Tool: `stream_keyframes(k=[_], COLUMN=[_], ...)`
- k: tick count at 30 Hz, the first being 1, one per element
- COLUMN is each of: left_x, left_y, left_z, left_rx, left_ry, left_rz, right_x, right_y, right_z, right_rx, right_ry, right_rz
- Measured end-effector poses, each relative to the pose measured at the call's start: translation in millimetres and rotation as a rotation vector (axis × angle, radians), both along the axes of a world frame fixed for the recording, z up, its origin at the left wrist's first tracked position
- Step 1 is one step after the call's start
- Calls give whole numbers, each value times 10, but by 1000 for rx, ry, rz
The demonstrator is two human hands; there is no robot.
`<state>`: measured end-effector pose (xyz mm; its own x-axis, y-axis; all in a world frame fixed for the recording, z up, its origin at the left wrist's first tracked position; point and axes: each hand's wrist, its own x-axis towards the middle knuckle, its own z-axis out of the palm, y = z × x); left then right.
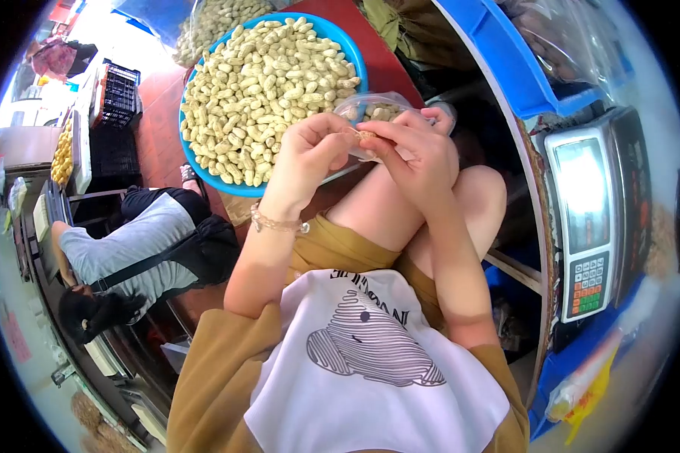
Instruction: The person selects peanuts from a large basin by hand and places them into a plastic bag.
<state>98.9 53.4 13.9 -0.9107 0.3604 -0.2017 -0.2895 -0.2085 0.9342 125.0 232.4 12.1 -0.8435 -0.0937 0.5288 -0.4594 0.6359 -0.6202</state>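
Observation:
In front of my knees, my left hand (321, 147) and my right hand (417, 151) meet with closed fingertips around a small peanut (366, 135). My right thumb and forefinger pinch it, while the left fingers press at its other end. Just beyond my hands is a clear plastic container (391, 98) with brownish pieces inside, partly hidden by my right hand. To the left of it stands a large blue basin (363, 66), heaped with unshelled peanuts (268, 90). My left wrist carries a beaded bracelet (268, 221).
A digital scale (585, 196) stands on the counter at right, beside a blue tray (499, 53). Behind the basin is a clear bag of peanuts (223, 23). At left, a person (132, 241) in a grey top leans near black crates (117, 94).

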Motion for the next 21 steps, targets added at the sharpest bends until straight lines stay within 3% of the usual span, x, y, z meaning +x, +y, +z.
stream_keyframes(k=[2, 10, 16, 19, 21], left_x=[-13, -41, -78, -141, -252], left_y=[5, 44, -46, -96, -109], left_z=[-39, 24, 8, 140, 227], left_rx=[220, 159, 3, -134, -221], left_ry=[-58, -93, 30, 99, 183], left_rz=[-46, -46, -49, -45, -37], right_x=[1, 5, -15, -47, -56], right_y=[3, 12, 60, 89, 83], right_z=[16, 9, 4, -7, -6], right_rx=[-48, -159, -495, -360, -118], right_ry=[-8, 7, -35, 7, 59], right_rz=[-11, -11, 16, -40, -70])
